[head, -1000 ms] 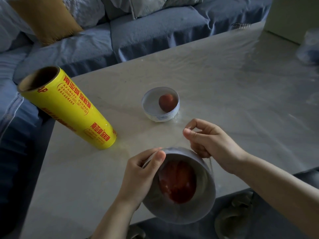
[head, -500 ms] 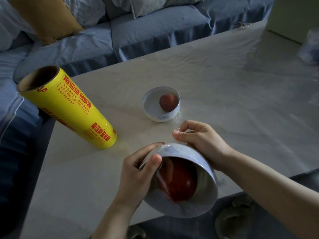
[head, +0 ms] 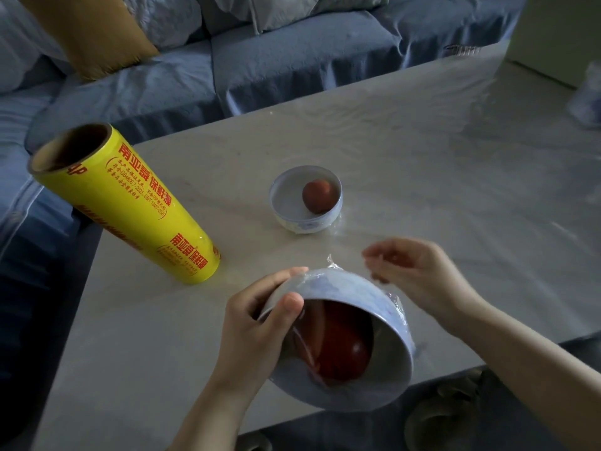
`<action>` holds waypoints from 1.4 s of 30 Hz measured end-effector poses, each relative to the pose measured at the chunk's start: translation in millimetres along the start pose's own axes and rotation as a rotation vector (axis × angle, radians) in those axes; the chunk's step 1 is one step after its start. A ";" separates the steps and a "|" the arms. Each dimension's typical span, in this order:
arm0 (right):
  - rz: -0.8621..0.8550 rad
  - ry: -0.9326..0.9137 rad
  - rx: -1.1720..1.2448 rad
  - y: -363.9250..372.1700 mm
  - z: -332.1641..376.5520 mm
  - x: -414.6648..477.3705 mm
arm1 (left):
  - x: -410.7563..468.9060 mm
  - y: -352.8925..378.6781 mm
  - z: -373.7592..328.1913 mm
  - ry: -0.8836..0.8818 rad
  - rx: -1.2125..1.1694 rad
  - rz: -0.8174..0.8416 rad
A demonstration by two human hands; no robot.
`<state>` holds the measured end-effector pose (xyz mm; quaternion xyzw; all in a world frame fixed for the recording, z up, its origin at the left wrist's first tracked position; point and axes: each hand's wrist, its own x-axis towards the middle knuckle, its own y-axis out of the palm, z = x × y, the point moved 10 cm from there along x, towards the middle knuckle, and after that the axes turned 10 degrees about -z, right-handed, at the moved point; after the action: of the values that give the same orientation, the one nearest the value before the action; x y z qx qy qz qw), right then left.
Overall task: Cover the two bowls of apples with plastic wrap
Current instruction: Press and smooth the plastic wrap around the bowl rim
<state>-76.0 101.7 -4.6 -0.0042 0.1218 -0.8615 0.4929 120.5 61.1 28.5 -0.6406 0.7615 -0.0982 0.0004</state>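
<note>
My left hand (head: 257, 323) grips the rim of a white bowl (head: 383, 379) tipped toward me over the table's near edge. A red apple (head: 338, 346) lies inside it under clear plastic wrap (head: 398, 304) that clings over the mouth and down the outside. My right hand (head: 413, 275) hovers blurred just behind the bowl's far side, fingers curled and slightly apart, touching or just off the wrap. A second white bowl (head: 289, 209) with a small apple (head: 317, 196) stands on the table farther back, film across its top. The yellow wrap roll (head: 130, 206) lies at the left.
The beige table (head: 422, 164) is overlaid with a shiny clear sheet. A blue sofa (head: 292, 53) with a mustard cushion (head: 87, 30) lies behind and to the left. A pale cabinet (head: 559, 34) stands at the far right. Slippers (head: 439, 415) sit on the floor below the table edge.
The near bowl has tipped further toward me and risen a little. My right hand has come off the bowl's back and opened somewhat, moving fast. My left hand keeps its grip.
</note>
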 end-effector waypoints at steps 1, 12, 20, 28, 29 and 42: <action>-0.051 -0.066 0.092 -12.8 16.0 -3.3 | 1.4 -1.8 2.5 -0.014 0.017 -0.009; 0.470 -0.135 -0.101 45.4 36.4 -45.4 | -4.5 4.8 -9.5 0.014 0.055 0.064; 0.235 -0.273 -0.176 15.9 53.5 -24.2 | -0.3 -1.5 -11.7 -0.005 0.120 0.034; 0.591 -0.281 -0.380 47.4 66.2 -26.7 | -0.5 8.7 -6.4 0.009 0.269 0.139; 0.635 -0.257 -0.412 50.9 62.9 -27.0 | -1.0 10.3 -5.6 0.011 0.285 0.162; 0.830 -0.028 -0.381 65.0 32.1 -39.2 | -12.8 20.4 10.3 -0.053 0.338 0.306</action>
<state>3.3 97.0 17.1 -0.0573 0.2626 -0.5532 0.7885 104.1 75.4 13.6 -0.5110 0.8222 -0.2064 0.1427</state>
